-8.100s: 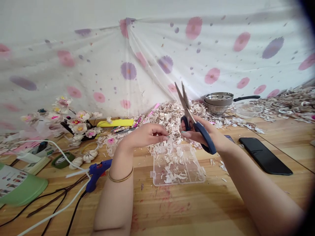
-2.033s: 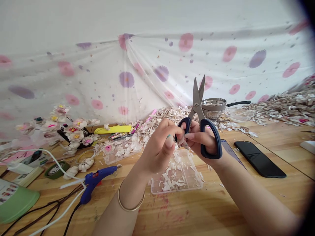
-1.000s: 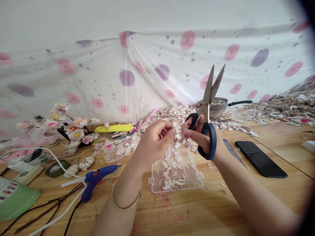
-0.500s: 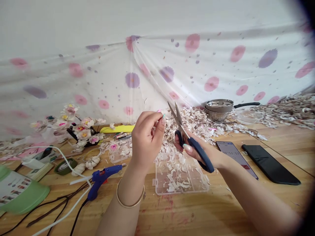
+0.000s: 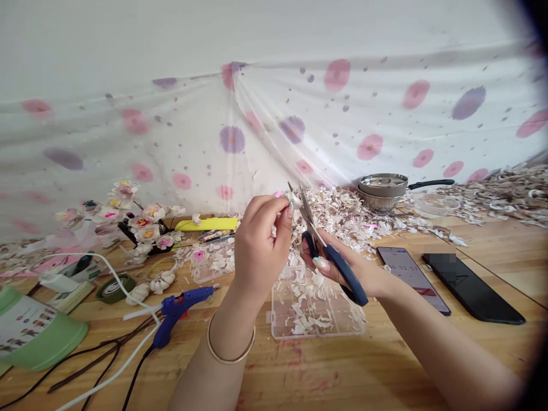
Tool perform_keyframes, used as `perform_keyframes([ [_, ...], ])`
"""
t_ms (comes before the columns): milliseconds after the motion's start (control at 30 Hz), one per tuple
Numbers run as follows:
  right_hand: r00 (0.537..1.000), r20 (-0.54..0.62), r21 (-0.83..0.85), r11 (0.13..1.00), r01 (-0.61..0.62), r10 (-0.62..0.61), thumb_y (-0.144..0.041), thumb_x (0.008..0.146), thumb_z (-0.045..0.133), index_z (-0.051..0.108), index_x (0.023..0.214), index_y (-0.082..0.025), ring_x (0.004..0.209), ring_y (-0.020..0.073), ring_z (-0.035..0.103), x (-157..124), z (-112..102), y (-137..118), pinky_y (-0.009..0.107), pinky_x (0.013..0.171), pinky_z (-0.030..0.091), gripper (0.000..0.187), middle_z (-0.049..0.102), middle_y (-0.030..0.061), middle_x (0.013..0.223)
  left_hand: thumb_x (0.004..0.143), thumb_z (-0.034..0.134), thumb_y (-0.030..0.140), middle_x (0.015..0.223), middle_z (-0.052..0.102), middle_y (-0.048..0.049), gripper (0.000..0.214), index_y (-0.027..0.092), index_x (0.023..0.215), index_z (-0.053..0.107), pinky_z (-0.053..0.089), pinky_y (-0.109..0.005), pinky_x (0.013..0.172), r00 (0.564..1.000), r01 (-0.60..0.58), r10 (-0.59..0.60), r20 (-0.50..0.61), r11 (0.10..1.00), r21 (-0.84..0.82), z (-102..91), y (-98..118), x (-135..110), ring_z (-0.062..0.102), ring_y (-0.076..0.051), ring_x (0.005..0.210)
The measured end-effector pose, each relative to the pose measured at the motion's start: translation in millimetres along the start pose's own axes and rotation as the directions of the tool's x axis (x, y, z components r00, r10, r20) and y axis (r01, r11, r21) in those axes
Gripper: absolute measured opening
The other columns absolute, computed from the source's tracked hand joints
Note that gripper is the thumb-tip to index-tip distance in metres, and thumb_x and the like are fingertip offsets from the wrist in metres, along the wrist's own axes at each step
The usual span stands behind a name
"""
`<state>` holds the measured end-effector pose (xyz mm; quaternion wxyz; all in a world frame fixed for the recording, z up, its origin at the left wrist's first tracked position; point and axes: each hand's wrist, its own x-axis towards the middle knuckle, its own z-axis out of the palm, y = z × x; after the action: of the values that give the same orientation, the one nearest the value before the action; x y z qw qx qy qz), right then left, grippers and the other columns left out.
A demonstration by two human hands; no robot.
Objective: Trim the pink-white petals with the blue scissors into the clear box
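Observation:
My left hand [image 5: 263,245], with a gold bangle at the wrist, is closed in a pinch in the middle of the view. At its fingertips is a small pale papery piece [image 5: 296,200], partly hidden by the fingers and hard to tell from the scraps behind. In my right hand [image 5: 353,265] is a pair of scissors [image 5: 341,271] with dark blue handles. The blades point up and stand slightly apart, close by the left fingertips. Below both hands lies a clear plastic compartment box [image 5: 278,334] holding white papery scraps [image 5: 306,308].
A blue glue gun [image 5: 175,311], cables and a green container [image 5: 64,342] lie at left. Artificial flowers [image 5: 145,231] stand behind them. A heap of pale scraps [image 5: 338,205] spreads along the back, beside metal bowls [image 5: 382,185]. Two phones [image 5: 413,279] lie at right.
My left hand has moved slightly right, and the scissors have shifted a little left and down, bringing the blades nearer the left fingertips. The pale piece now shows there.

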<state>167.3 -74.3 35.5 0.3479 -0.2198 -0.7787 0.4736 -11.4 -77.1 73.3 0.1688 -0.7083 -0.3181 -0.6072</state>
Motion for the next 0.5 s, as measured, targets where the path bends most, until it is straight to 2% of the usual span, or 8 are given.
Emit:
perform_keyframes([
  [367, 0.999, -0.048, 0.035, 0.999, 0.008, -0.006, -0.058, 0.090, 0.056, 0.045, 0.095, -0.022, 0.076, 0.0163, 0.040, 0.1, -0.3, 1.1, 0.032, 0.071, 0.037, 0.039, 0.042, 0.0009, 0.086, 0.092, 0.058, 0.015, 0.086, 0.063, -0.0034, 0.005, 0.019, 0.091, 0.062, 0.050, -0.026, 0.072, 0.998, 0.042, -0.039, 0.051, 0.998, -0.048, 0.8, 0.6, -0.8, 0.060, -0.014, 0.080],
  [500, 0.999, -0.049, 0.039, 0.999, -0.013, 0.015, -0.058, 0.091, 0.054, 0.046, 0.095, -0.021, 0.074, 0.0158, 0.039, 0.7, -0.8, -1.1, 0.031, 0.071, 0.037, 0.038, 0.042, 0.0005, 0.086, 0.091, 0.060, 0.016, 0.086, 0.063, -0.0024, 0.004, 0.019, 0.089, 0.062, 0.049, -0.025, 0.069, 0.994, 0.095, -0.089, 0.060, 0.990, -0.102, 0.7, 0.2, -1.0, 0.059, -0.013, 0.077],
])
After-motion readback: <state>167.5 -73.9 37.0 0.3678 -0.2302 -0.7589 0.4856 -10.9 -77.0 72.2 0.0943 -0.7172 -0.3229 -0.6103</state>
